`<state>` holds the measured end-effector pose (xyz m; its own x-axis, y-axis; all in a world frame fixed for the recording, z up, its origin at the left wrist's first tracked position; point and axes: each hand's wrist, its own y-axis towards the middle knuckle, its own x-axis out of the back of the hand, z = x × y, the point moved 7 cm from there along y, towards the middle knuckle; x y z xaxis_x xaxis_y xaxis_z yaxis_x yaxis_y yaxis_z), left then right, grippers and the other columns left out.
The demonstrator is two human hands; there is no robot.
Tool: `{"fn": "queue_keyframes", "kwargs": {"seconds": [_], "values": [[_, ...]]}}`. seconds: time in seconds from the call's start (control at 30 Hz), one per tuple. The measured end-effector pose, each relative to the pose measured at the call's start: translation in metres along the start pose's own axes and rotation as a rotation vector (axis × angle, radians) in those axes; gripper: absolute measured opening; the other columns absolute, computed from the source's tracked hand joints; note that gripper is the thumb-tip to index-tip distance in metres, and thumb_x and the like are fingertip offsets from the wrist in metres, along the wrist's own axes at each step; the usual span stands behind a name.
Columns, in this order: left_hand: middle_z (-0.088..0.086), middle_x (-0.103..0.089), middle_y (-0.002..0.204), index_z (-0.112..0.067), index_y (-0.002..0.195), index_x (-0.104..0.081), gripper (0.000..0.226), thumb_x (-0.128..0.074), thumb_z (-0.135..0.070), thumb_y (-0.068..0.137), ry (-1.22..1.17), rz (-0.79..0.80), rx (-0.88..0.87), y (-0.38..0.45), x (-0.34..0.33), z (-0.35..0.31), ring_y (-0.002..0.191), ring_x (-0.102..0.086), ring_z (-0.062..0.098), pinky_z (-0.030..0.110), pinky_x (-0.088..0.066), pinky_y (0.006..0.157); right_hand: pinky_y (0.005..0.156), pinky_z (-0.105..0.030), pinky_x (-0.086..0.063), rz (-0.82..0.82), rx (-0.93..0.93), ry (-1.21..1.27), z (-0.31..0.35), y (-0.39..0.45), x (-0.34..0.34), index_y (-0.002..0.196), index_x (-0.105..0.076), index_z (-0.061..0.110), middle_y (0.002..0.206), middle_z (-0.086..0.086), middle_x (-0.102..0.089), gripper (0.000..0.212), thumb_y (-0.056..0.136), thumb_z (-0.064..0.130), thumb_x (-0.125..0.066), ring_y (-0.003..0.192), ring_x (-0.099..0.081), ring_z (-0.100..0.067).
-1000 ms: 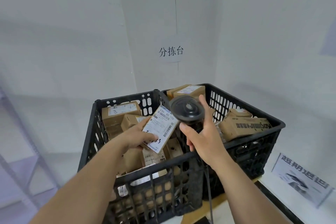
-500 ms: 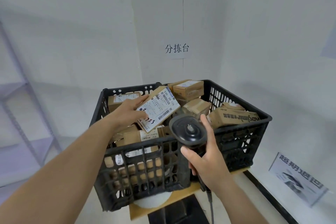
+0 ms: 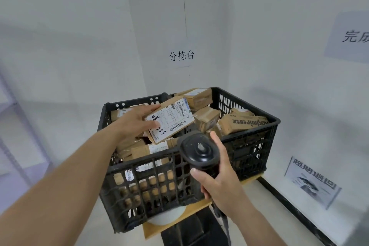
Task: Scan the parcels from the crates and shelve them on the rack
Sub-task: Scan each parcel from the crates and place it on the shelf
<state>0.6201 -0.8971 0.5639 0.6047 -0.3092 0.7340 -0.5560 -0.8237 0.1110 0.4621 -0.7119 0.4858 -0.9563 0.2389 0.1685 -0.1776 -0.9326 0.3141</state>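
While our left hand (image 3: 137, 121) grips a labelled parcel (image 3: 169, 121) above the black crate (image 3: 179, 183), our right hand (image 3: 219, 181) clasps the scanner (image 3: 199, 153). Its cable is perhaps trailing below

Left forearm stretched forward and up, left hand (image 3: 137, 121) palm-down with thumb and fingers clamped on the edge of a small brown cardboard parcel with a white label (image 3: 169, 121). Right hand (image 3: 216, 173) lower and nearer, wrapped round a black plastic handheld scanner (image 3: 197, 153), thumb along its near side.
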Motion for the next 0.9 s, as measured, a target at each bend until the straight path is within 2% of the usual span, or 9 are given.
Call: {"fn": "queue_keyframes", "kwargs": {"seconds": [0.13,0.3,0.4,0.57,0.63,0.7,0.77,0.83,0.9], "values": [[-0.015,-0.061,0.117,-0.033,0.147,-0.034,0.065,-0.063,-0.015,0.092,0.0,0.009,0.002,-0.001,0.005,0.005,0.099,-0.06,0.001,0.015,-0.049,0.068,0.084,-0.039,-0.049,-0.021,0.006,-0.022,-0.001,0.002,-0.005,0.119,-0.011,0.086,0.128,0.006,-0.057,0.086,0.064,0.057,-0.071,0.084,-0.056,-0.004],[-0.009,-0.058,0.123,-0.037,0.146,-0.032,0.065,-0.063,-0.018,0.092,0.028,0.018,0.01,-0.002,0.007,0.01,0.102,-0.059,0.006,0.016,-0.049,0.067,0.08,-0.032,-0.05,-0.039,0.007,-0.029,-0.001,0.003,-0.009,0.116,-0.011,0.088,0.128,0.008,-0.056,0.085,0.065,0.056,-0.07,0.081,-0.057,-0.002],[-0.008,-0.059,0.124,-0.036,0.147,-0.034,0.065,-0.064,-0.018,0.092,0.024,0.016,0.011,-0.002,0.007,0.012,0.108,-0.059,0.01,0.019,-0.05,0.078,0.076,-0.026,-0.05,-0.046,0.017,-0.036,-0.001,0.005,-0.009,0.115,-0.011,0.088,0.127,0.009,-0.056,0.085,0.073,0.046,-0.072,0.08,-0.059,-0.003],[-0.015,-0.06,0.116,-0.033,0.147,-0.036,0.063,-0.063,-0.016,0.093,0.007,0.035,0.019,-0.004,0.007,0.013,0.098,-0.059,0.0,0.014,-0.047,0.071,0.061,-0.021,-0.05,-0.042,0.023,-0.059,-0.001,0.006,-0.009,0.127,-0.01,0.074,0.124,0.008,-0.056,0.088,0.089,0.024,-0.072,0.067,-0.064,-0.007],[-0.019,-0.06,0.112,-0.031,0.148,-0.035,0.063,-0.063,-0.015,0.093,-0.006,0.037,0.017,-0.006,0.006,0.013,0.098,-0.06,0.0,0.015,-0.048,0.072,0.064,-0.022,-0.051,-0.065,0.019,-0.059,-0.002,0.006,-0.007,0.125,-0.01,0.078,0.125,0.01,-0.055,0.089,0.087,0.027,-0.073,0.069,-0.065,-0.005],[-0.022,-0.06,0.109,-0.03,0.148,-0.033,0.063,-0.062,-0.015,0.093,-0.043,0.025,0.018,-0.008,0.005,0.011,0.096,-0.061,-0.001,0.017,-0.05,0.075,0.074,-0.022,-0.052,-0.095,0.002,-0.036,0.001,0.005,-0.005,0.123,-0.01,0.082,0.127,0.015,-0.054,0.092,0.081,0.033,-0.077,0.079,-0.064,-0.002],[-0.023,-0.061,0.106,-0.033,0.148,-0.03,0.063,-0.059,-0.018,0.095,-0.116,-0.008,0.011,-0.012,0.001,0.006,0.092,-0.063,-0.002,0.019,-0.051,0.076,0.08,-0.006,-0.044,-0.149,-0.003,-0.019,0.004,0.003,-0.002,0.13,-0.01,0.074,0.122,0.031,-0.05,0.1,0.08,0.024,-0.08,0.094,-0.059,0.014],[-0.021,-0.065,0.105,-0.045,0.144,-0.027,0.06,-0.056,-0.023,0.097,-0.24,-0.049,0.025,-0.018,-0.009,0.002,0.088,-0.065,0.0,0.017,-0.051,0.072,0.079,0.002,-0.038,-0.232,-0.022,-0.002,0.007,0.001,0.005,0.134,-0.008,0.065,0.111,0.041,-0.047,0.106,0.078,0.012,-0.081,0.097,-0.047,0.031],[-0.019,-0.068,0.107,-0.051,0.14,-0.028,0.055,-0.054,-0.028,0.098,-0.374,-0.08,0.048,-0.024,-0.023,-0.001,0.091,-0.067,0.003,0.02,-0.054,0.074,0.097,-0.008,-0.035,-0.32,-0.021,-0.014,0.011,0.0,0.013,0.13,-0.005,0.068,0.109,0.045,-0.046,0.109,0.076,0.011,-0.082,0.098,-0.045,0.032]]}}
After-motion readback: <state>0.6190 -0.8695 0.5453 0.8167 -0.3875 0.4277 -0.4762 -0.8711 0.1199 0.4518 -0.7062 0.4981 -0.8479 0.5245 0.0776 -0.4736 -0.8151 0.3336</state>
